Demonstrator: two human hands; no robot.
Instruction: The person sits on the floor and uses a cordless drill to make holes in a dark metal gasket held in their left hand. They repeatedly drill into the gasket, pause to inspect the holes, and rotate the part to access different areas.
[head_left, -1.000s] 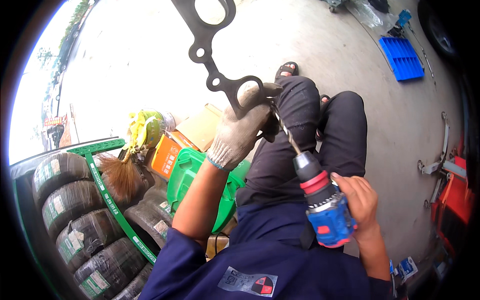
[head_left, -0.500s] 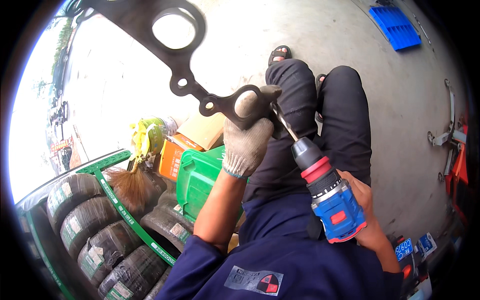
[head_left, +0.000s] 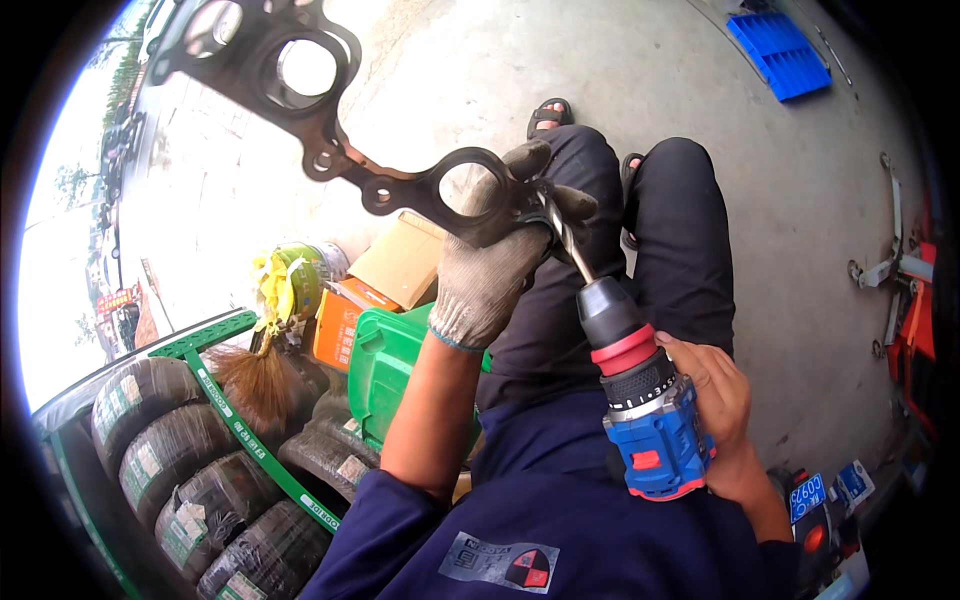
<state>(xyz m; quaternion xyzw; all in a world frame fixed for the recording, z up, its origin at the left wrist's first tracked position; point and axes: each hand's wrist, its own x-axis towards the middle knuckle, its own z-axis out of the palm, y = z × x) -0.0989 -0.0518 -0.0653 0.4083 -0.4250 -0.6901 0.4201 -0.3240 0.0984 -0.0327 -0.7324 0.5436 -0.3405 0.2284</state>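
In my left hand, which wears a knitted work glove, I hold one end of a long dark metal flange plate. The plate has several round holes, large and small, and stretches away to the upper left. My bare right hand is closed on a blue cordless drill with a red ring behind its black chuck. A spiral drill bit points from the chuck to the plate's near end, between my gloved fingers. Whether its tip sits inside a hole cannot be made out.
Wrapped tyres sit in a green rack at the left. Beside it are a straw broom, a green plastic bin and cardboard boxes. A blue tray lies on the concrete floor at the far right.
The plate has shifted left and slightly down with my left hand. The drill has moved a little left and down, its bit still at the plate's end.
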